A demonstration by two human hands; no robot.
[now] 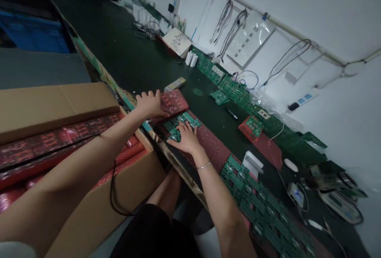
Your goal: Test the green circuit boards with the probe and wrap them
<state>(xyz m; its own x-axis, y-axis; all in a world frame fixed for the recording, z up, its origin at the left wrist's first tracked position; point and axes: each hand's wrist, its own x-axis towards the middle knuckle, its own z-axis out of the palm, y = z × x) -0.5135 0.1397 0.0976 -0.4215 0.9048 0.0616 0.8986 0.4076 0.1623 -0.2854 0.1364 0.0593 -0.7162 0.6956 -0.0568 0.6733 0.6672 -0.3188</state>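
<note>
My left hand (pixel 150 105) is at the table's near edge, fingers curled over a folded piece of red bubble wrap (pixel 176 100) and the thumb pressed against its near side. Just beside it, my right hand (pixel 188 137) lies with spread fingers on a green circuit board (pixel 195 121). That board rests on a long strip of red bubble wrap (pixel 212 143), next to the folded part. Farther along the strip, to the right, several green circuit boards (pixel 258 202) lie in a row. Whether the folded wrap has a board inside is hidden.
An open cardboard box (pixel 131 182) with red wrapped packs stands left of the table (pixel 119 47). A small box (pixel 175 84) lies beyond my left hand. Several boards (pixel 235 90) lean along the wall. A white holder (pixel 252 162) and a red-wrapped stack (pixel 251 127) sit at right.
</note>
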